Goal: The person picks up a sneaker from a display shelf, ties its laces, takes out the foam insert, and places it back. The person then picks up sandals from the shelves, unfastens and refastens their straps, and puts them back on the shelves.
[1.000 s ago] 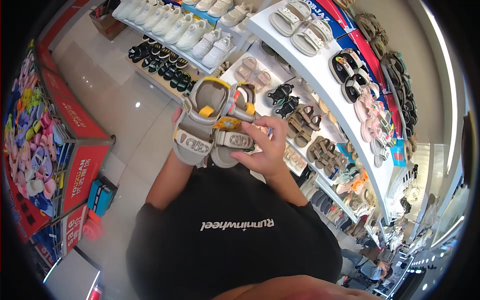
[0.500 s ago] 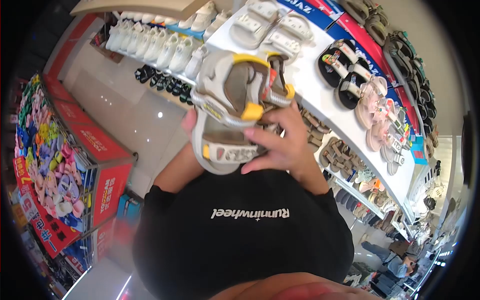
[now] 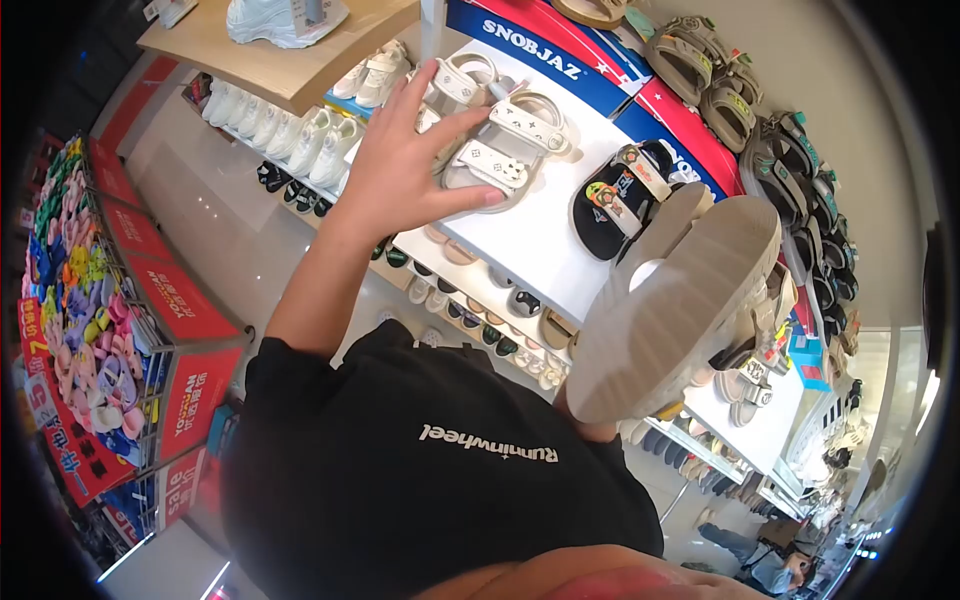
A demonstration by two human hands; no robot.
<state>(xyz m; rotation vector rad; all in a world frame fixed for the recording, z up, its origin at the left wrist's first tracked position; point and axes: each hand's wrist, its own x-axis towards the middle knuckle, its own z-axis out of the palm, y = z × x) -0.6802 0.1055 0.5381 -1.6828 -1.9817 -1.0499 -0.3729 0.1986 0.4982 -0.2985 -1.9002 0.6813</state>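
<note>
My left hand [image 3: 405, 160] is spread, palm down, over a pair of white strapped sandals [image 3: 497, 165] on the white display shelf [image 3: 540, 240]. Its thumb and fingertips reach the straps; whether they press on them I cannot tell. Off to the right, my right hand [image 3: 597, 430] holds up a pair of beige-grey sandals [image 3: 680, 310], soles turned toward me. Those soles hide its fingers, so only a bit by the wrist shows. Just behind the raised pair lie black sandals with printed straps [image 3: 625, 200].
White sneakers [image 3: 300, 135] line a lower shelf at left, under a wooden shelf [image 3: 300, 60]. A red-sided bin [image 3: 190, 310] of colourful slippers stands far left. More sandals [image 3: 820, 210] hang along the right wall. A person [image 3: 770, 565] is in the distance, lower right.
The beige-grey sandals, before in front of my chest between both hands, have swung right in my right hand, soles now showing. My left hand has let go and reached forward to the white sandals.
</note>
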